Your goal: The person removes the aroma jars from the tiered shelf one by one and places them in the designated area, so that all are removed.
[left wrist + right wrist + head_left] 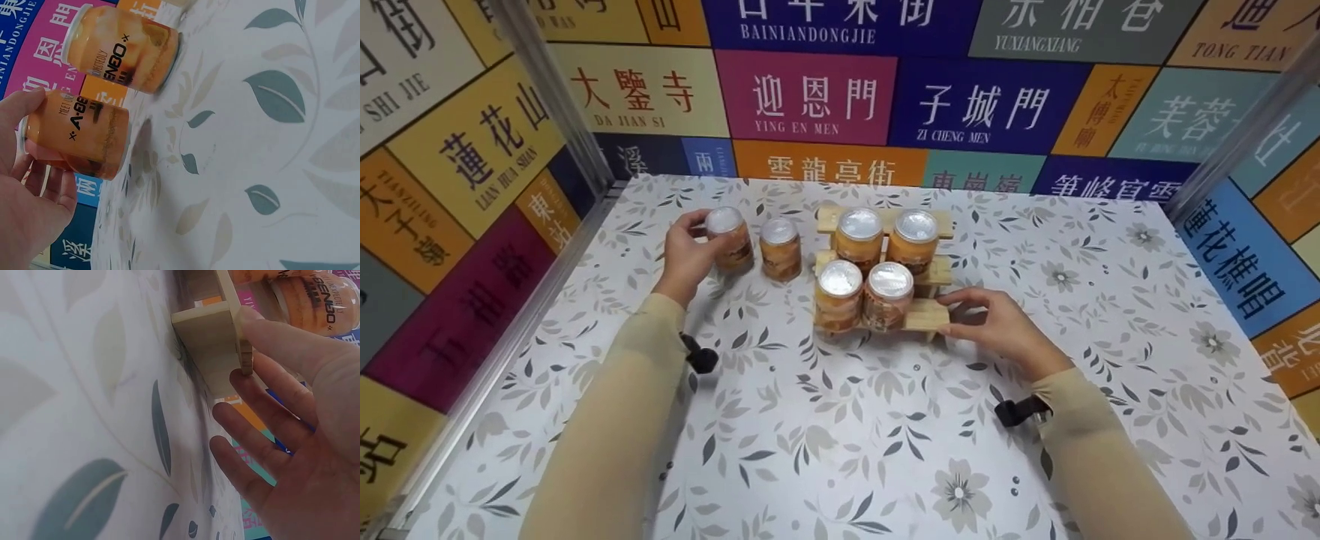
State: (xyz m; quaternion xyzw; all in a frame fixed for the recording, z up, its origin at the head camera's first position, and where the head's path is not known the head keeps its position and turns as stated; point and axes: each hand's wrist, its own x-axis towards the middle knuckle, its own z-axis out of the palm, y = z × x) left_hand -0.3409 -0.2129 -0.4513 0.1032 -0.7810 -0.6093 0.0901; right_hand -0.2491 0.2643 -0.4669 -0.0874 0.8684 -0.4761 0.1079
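My left hand grips an orange drink can with a silver lid, thumb on one side and fingers on the other. The can is upright, close over the table. Just right of it stands a second matching can. A stepped wooden rack holds two cans on its lowest step, including a front can, and two higher up, including a rear can. My right hand pinches the right end of the lowest step between thumb and index finger; its other fingers are spread.
A white tabletop with a leaf and flower print lies under everything. Colourful panels with large lettering stand behind and at both sides. Black straps sit at both wrists.
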